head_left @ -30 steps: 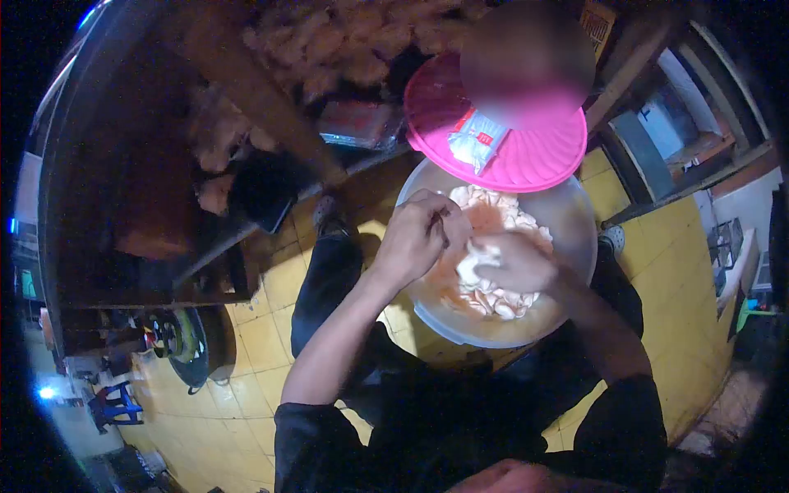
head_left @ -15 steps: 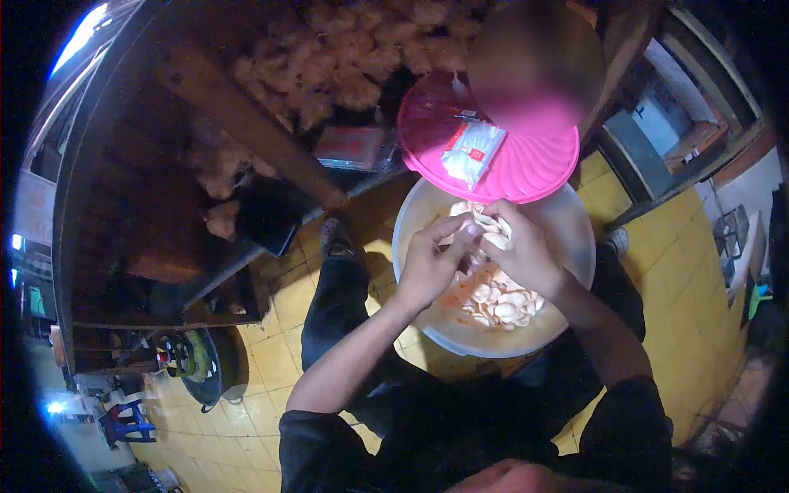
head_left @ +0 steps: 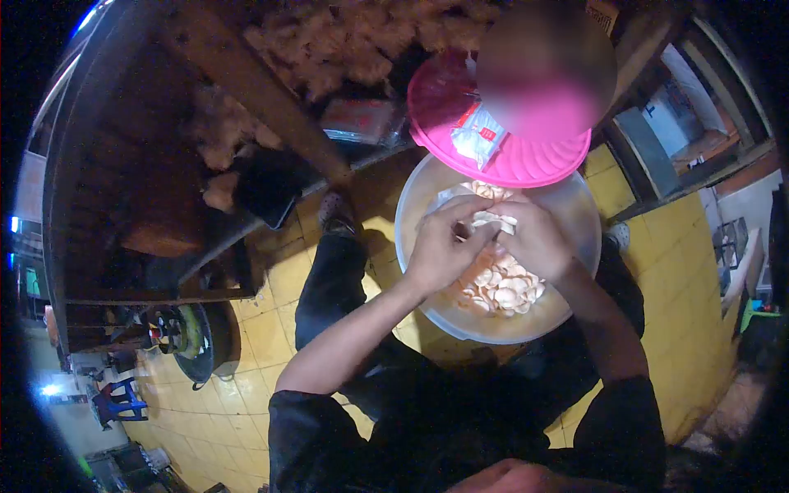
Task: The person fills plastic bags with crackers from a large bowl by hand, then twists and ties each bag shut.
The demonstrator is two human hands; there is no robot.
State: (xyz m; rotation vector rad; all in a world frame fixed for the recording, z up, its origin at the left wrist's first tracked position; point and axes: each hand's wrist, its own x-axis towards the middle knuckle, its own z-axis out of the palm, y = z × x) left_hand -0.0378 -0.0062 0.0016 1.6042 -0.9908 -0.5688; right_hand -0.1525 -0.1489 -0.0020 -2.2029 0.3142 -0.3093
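1. Head view, the hands: the left hand (head_left: pixel 442 251) and the right hand (head_left: pixel 536 242) meet above a large translucent tub (head_left: pixel 408 238). Their fingertips come together over its middle.
2. Both hands are clenched on a small stack of pale pieces (head_left: pixel 491 220). The left thumb and fingers pinch it from one side and the right fingers close on it from the other.
3. The stack is held just above the tub's contents, near the far half of the tub.
4. Inside the tub lie many loose pieces (head_left: pixel 503 289), round, pale and thin, heaped on the near side under the right hand. There is an orange tint among them.
5. A pink lid (head_left: pixel 534 160) rests tilted on the tub's far rim, overlapping it. A small white packet (head_left: pixel 479 133) with red print lies on the lid.
6. The tub sits between the person's knees, and their dark trousers (head_left: pixel 329 283) are on both sides of it.
7. Below is a floor (head_left: pixel 263 329) of yellow tiles.
8. To the left stands a dark wooden bench (head_left: pixel 131 197). A dark round pan (head_left: pixel 195 349) lies on the floor near it, and a blue stool (head_left: pixel 115 403) is farther off.
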